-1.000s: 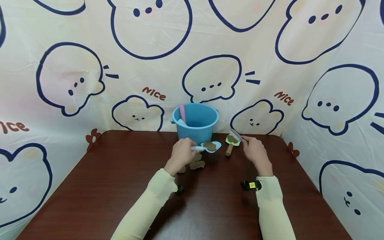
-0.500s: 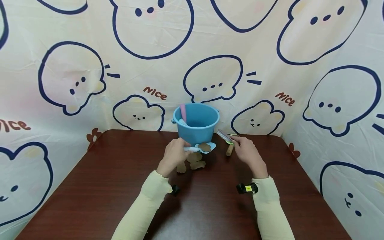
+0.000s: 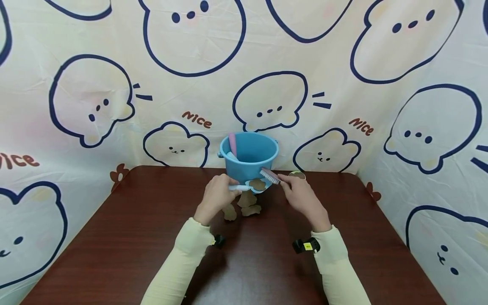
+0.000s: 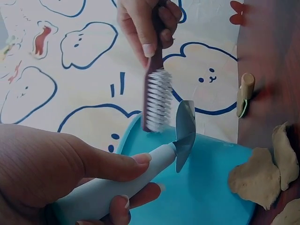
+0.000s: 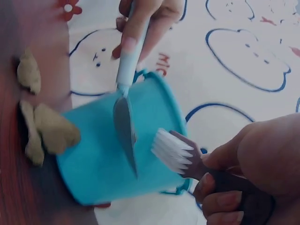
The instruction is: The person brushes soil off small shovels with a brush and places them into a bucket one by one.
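Note:
My left hand [image 3: 216,197] grips the pale blue handle of a small hand trowel [image 4: 185,136], thumb along the handle. A flat brown clay-like piece [image 3: 256,184] lies on its blade. In my right hand [image 3: 303,199] is a brush [image 5: 173,152] with a dark purplish handle and white bristles. The bristles hang close to the blade's tip; the right wrist view shows a gap between them. Both tools are held in front of the blue bucket [image 3: 245,169]. Several similar brown pieces [image 3: 250,210] lie on the table below the trowel.
A pink handle [image 3: 232,144] and a pale blue one [image 3: 231,156] stick up inside the bucket. Beyond my right hand, partly hidden, lies a green-edged trowel [image 3: 297,174] with a wooden handle [image 4: 248,83]. A patterned cloth backs the brown table [image 3: 126,237].
My right hand has carried the brush left, from above the green-edged trowel to the blade in my left hand. My left hand has shifted slightly left with its trowel, uncovering more brown pieces.

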{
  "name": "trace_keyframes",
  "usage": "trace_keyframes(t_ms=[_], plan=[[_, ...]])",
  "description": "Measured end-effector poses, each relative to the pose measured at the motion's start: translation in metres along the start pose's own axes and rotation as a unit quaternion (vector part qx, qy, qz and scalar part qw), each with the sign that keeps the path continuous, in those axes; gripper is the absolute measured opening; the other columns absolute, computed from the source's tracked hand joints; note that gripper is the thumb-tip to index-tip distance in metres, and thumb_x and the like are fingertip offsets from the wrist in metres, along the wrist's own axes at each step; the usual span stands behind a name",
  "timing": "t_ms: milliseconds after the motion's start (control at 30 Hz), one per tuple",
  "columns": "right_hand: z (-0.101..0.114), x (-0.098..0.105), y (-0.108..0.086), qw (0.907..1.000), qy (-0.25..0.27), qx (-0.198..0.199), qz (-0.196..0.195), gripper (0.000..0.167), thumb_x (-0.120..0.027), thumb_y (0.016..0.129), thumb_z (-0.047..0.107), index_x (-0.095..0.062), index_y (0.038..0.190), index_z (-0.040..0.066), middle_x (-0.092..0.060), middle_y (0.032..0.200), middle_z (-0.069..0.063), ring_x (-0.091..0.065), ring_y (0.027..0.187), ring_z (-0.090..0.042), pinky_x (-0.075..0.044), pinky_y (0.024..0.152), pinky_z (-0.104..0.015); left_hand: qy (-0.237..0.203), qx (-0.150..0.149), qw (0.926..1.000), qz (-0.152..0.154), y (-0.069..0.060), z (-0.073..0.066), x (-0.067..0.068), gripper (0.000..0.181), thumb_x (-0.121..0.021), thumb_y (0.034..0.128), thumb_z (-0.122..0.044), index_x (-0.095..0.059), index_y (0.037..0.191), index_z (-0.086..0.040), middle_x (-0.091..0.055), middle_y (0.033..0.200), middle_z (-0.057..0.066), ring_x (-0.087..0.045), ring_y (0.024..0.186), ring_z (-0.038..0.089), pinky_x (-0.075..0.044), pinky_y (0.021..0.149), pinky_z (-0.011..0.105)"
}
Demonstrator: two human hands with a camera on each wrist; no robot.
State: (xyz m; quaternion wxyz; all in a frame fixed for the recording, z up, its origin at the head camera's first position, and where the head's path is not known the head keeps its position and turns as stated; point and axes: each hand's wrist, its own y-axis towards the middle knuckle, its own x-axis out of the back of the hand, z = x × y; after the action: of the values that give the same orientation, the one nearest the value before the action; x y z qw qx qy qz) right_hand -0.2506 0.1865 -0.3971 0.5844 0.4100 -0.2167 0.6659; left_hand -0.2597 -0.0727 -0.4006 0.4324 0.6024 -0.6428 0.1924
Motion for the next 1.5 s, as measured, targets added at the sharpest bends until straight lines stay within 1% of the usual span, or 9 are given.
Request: trace_keyframes(t_ms=[300, 333, 433, 500, 567, 700, 1000, 1200, 1500], plan=[[0.029, -0.010, -0.008, 0.9990, 0.023, 0.030, 0.024, 0.043, -0.051, 0.108, 0.017, -0.051, 0.150, 0.015, -0.048, 0.068, -0.005, -0.040, 0.050, -0.016, -0.038, 0.048, -0.028, -0.006, -0.015, 0.9998, -0.009, -0.005, 0.000, 0.004, 0.025, -0.083, 0.0852, -0.014, -0.080, 0.107, -0.003, -0.078, 0.099, 0.011, -0.070, 0.089, 0.025, -0.058, 0.073, 0.041], [0.031, -0.013, -0.008, 0.9990, 0.019, 0.033, 0.023, 0.043, -0.052, 0.107, 0.017, -0.052, 0.150, 0.016, -0.052, 0.073, -0.005, -0.042, 0.053, -0.016, -0.041, 0.050, -0.031, -0.005, -0.016, 0.9998, -0.009, -0.005, 0.000, 0.005, 0.025, -0.083, 0.0852, -0.015, -0.080, 0.107, -0.003, -0.078, 0.099, 0.011, -0.070, 0.089, 0.025, -0.058, 0.073, 0.041], [0.039, -0.021, -0.009, 0.9989, -0.005, 0.045, 0.013, 0.043, -0.055, 0.106, 0.015, -0.053, 0.149, 0.020, -0.063, 0.088, -0.006, -0.050, 0.067, -0.018, -0.050, 0.079, -0.049, 0.000, -0.016, 0.9998, -0.012, -0.005, 0.000, 0.008, 0.026, -0.083, 0.0854, -0.015, -0.080, 0.109, -0.003, -0.078, 0.098, 0.011, -0.069, 0.087, 0.025, -0.058, 0.072, 0.040], [0.044, -0.026, -0.009, 0.9984, -0.016, 0.054, 0.004, 0.044, -0.058, 0.104, 0.015, -0.054, 0.148, 0.022, -0.069, 0.102, -0.007, -0.053, 0.076, -0.019, -0.048, 0.084, -0.055, 0.004, -0.017, 0.9997, -0.016, -0.005, 0.000, 0.011, 0.027, -0.083, 0.0855, -0.015, -0.079, 0.109, -0.003, -0.078, 0.098, 0.012, -0.069, 0.085, 0.024, -0.058, 0.071, 0.040], [0.048, -0.031, -0.009, 0.9975, -0.027, 0.065, -0.005, 0.045, -0.060, 0.103, 0.015, -0.055, 0.148, 0.023, -0.070, 0.110, -0.010, -0.054, 0.079, -0.019, -0.050, 0.085, -0.051, 0.004, -0.020, 0.9996, -0.021, -0.005, 0.000, 0.013, 0.028, -0.083, 0.0856, -0.015, -0.079, 0.110, -0.003, -0.077, 0.097, 0.013, -0.069, 0.083, 0.024, -0.058, 0.069, 0.039], [0.051, -0.040, -0.009, 0.9963, -0.029, 0.079, -0.021, 0.045, -0.063, 0.101, 0.012, -0.058, 0.145, 0.022, -0.069, 0.112, -0.012, -0.054, 0.074, -0.020, -0.048, 0.057, -0.030, -0.002, -0.022, 0.9995, -0.023, -0.006, 0.001, 0.016, 0.027, -0.082, 0.0863, -0.014, -0.079, 0.110, -0.002, -0.077, 0.095, 0.013, -0.068, 0.080, 0.024, -0.058, 0.069, 0.039], [0.050, -0.054, -0.007, 0.9972, -0.018, 0.067, -0.026, 0.042, -0.063, 0.100, 0.009, -0.062, 0.141, 0.019, -0.067, 0.098, -0.009, -0.053, 0.070, -0.017, -0.046, 0.055, -0.028, -0.004, -0.011, 0.9997, -0.024, -0.010, 0.001, 0.023, 0.027, -0.082, 0.0865, -0.013, -0.078, 0.111, -0.001, -0.077, 0.098, 0.014, -0.070, 0.082, 0.025, -0.059, 0.072, 0.041], [0.051, -0.056, -0.006, 0.9962, -0.068, 0.054, -0.013, 0.040, -0.062, 0.101, 0.010, -0.063, 0.141, 0.020, -0.062, 0.087, -0.007, -0.052, 0.066, -0.016, -0.044, 0.050, -0.028, 0.011, -0.019, 0.9996, -0.018, -0.010, 0.000, 0.021, 0.023, -0.082, 0.0868, -0.013, -0.080, 0.106, -0.002, -0.077, 0.092, 0.012, -0.067, 0.075, 0.021, -0.056, 0.064, 0.036], [0.054, -0.063, -0.008, 0.9903, -0.128, 0.046, -0.031, 0.039, -0.063, 0.101, 0.012, -0.065, 0.139, 0.021, -0.066, 0.093, -0.011, -0.051, 0.062, -0.017, -0.042, 0.046, -0.028, 0.019, -0.013, 0.9997, -0.009, -0.009, 0.000, 0.019, 0.022, -0.082, 0.0860, -0.014, -0.080, 0.105, -0.002, -0.077, 0.091, 0.012, -0.065, 0.073, 0.021, -0.057, 0.065, 0.037]])
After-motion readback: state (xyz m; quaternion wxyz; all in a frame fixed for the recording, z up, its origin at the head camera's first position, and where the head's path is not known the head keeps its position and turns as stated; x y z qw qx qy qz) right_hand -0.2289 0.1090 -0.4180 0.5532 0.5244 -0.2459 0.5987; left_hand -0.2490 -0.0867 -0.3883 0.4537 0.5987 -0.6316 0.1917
